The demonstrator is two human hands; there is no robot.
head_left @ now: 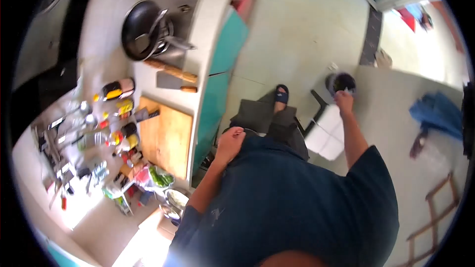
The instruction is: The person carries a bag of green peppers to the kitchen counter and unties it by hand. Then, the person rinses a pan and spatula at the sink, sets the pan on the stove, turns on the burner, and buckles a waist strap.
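My left hand [231,143] is closed in front of my dark shirt, near the counter's edge; whatever its fingers hold, if anything, is too small to make out. On the other side, my right hand [344,101] reaches out over a dark round bin [340,83] on the floor. Its fingers are pinched on something small and whitish [349,90]. Just below that hand stands a white and black object [326,131] against the wall side.
A counter at left carries a black wok [141,29], a cleaver [169,81], a wooden cutting board [166,136], and several bottles [118,89]. My slippered foot [281,97] is on the tiled floor [292,34]. Blue cloth [435,113] and a wooden rack [435,217] are at right.
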